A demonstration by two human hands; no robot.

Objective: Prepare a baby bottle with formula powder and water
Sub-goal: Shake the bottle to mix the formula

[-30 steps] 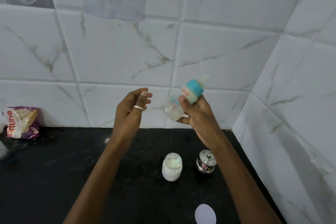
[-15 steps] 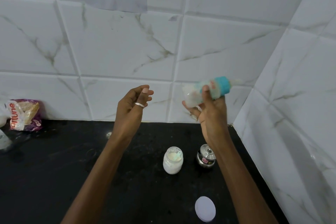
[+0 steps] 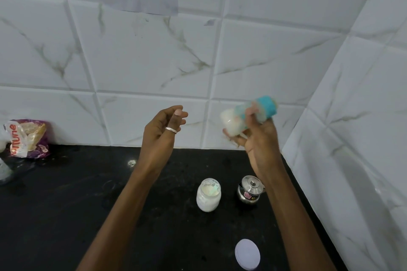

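My right hand (image 3: 257, 138) grips a small baby bottle (image 3: 244, 116) with a teal collar, held up in front of the wall tiles and tilted almost sideways; it holds white liquid and looks motion-blurred. My left hand (image 3: 160, 132) is raised beside it, apart from the bottle, its fingers loosely curled and holding nothing, a ring on one finger. On the black counter (image 3: 66, 215) below stands an open glass jar (image 3: 208, 194) of white formula powder. Its white lid (image 3: 247, 254) lies flat near the front edge.
A small lidded steel pot (image 3: 251, 189) stands right of the jar, under my right wrist. A printed snack bag (image 3: 26, 137) leans on the wall at far left. Tiled walls meet in a corner at the right.
The bottle in my right hand has swung between tilts, from nipple-up to nearly sideways, and is blurred now. My left hand has stayed raised and empty.
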